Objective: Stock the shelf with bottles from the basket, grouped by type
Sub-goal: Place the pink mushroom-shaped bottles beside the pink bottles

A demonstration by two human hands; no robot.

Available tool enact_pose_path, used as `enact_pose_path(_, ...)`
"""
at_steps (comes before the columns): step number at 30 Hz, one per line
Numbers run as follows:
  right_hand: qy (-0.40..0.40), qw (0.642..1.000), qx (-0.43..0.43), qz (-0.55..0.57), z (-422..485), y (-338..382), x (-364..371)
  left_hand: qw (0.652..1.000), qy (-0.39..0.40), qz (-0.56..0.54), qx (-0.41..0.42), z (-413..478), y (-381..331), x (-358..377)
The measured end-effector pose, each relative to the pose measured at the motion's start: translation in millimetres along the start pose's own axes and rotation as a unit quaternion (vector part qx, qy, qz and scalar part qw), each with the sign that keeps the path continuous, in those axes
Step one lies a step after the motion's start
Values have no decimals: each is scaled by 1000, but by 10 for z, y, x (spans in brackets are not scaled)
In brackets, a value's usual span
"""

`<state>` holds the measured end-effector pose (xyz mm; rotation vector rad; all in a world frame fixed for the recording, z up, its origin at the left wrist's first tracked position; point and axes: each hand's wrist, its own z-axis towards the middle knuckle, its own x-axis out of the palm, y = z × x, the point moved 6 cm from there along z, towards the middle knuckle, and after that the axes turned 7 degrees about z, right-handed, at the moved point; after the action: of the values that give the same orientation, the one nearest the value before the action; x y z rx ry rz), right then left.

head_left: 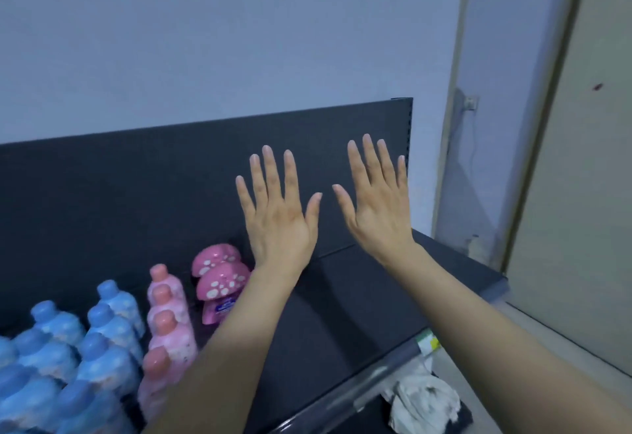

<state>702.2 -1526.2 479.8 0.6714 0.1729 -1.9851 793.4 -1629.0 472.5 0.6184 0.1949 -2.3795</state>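
Observation:
My left hand [278,207] and my right hand [374,194] are raised side by side above the dark shelf [342,314], palms away, fingers spread, holding nothing. On the shelf's left stand several blue bottles [99,341] in rows. A single row of pink bottles [167,317] with peach caps stands to their right. Two pink mushroom-shaped bottles [219,279] stand one behind the other, just left of my left forearm. The basket is not in view.
The shelf's dark back panel [136,194] rises behind the bottles. A clear price rail [393,361] runs along the shelf's front edge. A crumpled white cloth [424,403] lies below it. A pale wall and door frame [547,160] stand to the right.

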Motion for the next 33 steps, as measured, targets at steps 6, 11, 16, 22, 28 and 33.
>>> enact_pose_path(6, -8, 997, 65, -49, -382, -868, -385, 996, 15, -77, 48, -168, -976, 112)
enact_pose_path(11, -3, 992, 104, -66, -831, -1666, -611, 988, 31, -125, 85, -458, -1900, 174)
enact_pose_path(16, 15, 991, 119, -55, -1386, -2509, -744, 980, 56, -154, 111, -901, -2787, 312)
enact_pose_path(22, 117, 978, 171, -24, -2218, -3352, -578, 969, 141, -174, 106, -1734, -3628, 705)
enact_pose_path(28, 227, 944, 240, 13, -3284, -3845, -120, 942, 278, -166, 92, -2908, -3986, 1237)
enact_pose_path(33, 329, 894, 304, 22, -4277, -4087, 381, 893, 428, -137, 42, -4021, -4066, 1700)
